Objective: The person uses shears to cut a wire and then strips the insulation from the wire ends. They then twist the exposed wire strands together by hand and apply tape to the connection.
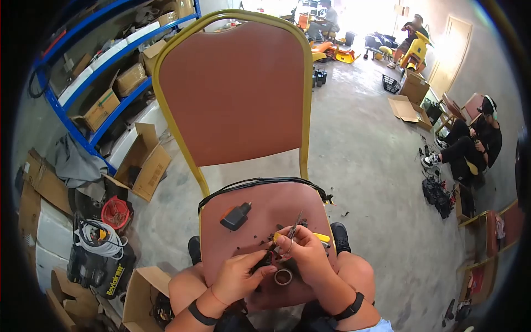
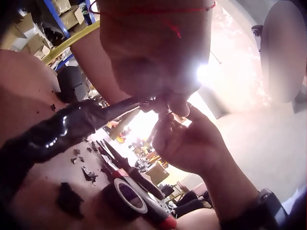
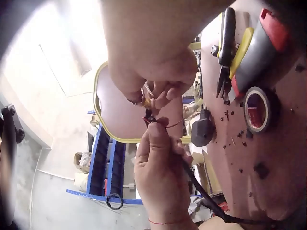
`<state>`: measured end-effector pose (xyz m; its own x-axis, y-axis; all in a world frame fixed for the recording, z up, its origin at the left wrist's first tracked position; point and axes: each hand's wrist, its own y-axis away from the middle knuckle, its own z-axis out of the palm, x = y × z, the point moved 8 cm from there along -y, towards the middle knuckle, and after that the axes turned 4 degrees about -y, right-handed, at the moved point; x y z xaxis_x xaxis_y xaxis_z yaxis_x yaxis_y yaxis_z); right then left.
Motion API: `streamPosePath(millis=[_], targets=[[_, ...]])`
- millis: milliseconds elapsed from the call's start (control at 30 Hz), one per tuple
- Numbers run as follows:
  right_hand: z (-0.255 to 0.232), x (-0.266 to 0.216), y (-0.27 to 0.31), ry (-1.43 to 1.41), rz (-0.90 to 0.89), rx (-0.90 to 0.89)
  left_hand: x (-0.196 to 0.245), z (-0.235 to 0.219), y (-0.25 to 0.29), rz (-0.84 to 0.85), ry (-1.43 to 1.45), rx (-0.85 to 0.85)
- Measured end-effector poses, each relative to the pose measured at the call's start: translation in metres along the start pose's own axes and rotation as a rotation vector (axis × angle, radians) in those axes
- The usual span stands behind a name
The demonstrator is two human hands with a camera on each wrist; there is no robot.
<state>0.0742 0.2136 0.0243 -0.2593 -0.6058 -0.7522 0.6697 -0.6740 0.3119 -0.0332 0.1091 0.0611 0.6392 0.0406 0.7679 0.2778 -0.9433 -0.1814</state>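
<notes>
My left hand [image 1: 240, 276] grips a black taped cable [image 3: 204, 194] near its end, where thin wires show between thumb and fingers. Close against it, my right hand [image 1: 307, 252] holds slim metal scissors [image 1: 297, 220], blades pointing away from me. A small yellow piece [image 1: 276, 237] sits at the fingertips, between the two hands. Both hands are over the reddish-brown chair seat [image 1: 218, 246]. Below them lies a roll of black tape [image 1: 283, 276]. In the left wrist view the cable [image 2: 62, 127] runs from the lower left up to the fingers.
Farther up the seat lie a black-and-orange tool [image 1: 236, 216] and a looped black cable [image 1: 260, 181]. Yellow-handled pliers [image 3: 241, 52], a grey-and-red tool [image 3: 261, 55] and black scraps [image 3: 261, 170] lie beside the tape. Boxes [image 1: 146, 160] and a blue shelf [image 1: 99, 133] stand left; a person sits right.
</notes>
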Motion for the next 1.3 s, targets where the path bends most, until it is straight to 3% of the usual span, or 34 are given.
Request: streamPosePath(millis=[167, 267, 367, 467, 500, 533, 600, 767, 1067, 1300], targets=[[0.002, 0.0, 0.003, -0.007, 0.043, -0.039, 0.012, -0.004, -0.002, 0.05, -0.173, -0.015], [0.0, -0.001, 0.0, 0.038, 0.012, -0.03, 0.013, -0.004, 0.0, 0.13, -0.204, 0.06], [-0.003, 0.002, 0.002, 0.124, -0.003, -0.002, 0.012, 0.002, 0.0, 0.115, -0.25, 0.0], [-0.012, 0.003, -0.005, 0.315, -0.129, 0.012, 0.024, 0.0, 0.001, 0.106, -0.358, -0.056], [-0.008, 0.006, -0.002, 0.22, -0.049, -0.014, 0.034, -0.003, 0.001, 0.194, -0.364, -0.055], [-0.003, 0.008, 0.001, 0.121, 0.039, -0.036, 0.03, -0.004, 0.0, 0.12, -0.292, -0.06], [-0.001, -0.005, -0.002, 0.208, -0.025, -0.046, 0.019, 0.005, 0.007, -0.059, -0.131, -0.111], [-0.006, 0.007, 0.0, 0.031, -0.039, -0.072, 0.031, 0.0, 0.007, 0.052, -0.124, -0.005], [-0.002, -0.001, 0.002, -0.003, -0.06, -0.155, 0.033, 0.004, 0.01, 0.065, -0.172, 0.012], [-0.001, 0.001, 0.001, -0.061, -0.053, -0.184, 0.027, 0.004, 0.01, -0.056, -0.18, -0.096]])
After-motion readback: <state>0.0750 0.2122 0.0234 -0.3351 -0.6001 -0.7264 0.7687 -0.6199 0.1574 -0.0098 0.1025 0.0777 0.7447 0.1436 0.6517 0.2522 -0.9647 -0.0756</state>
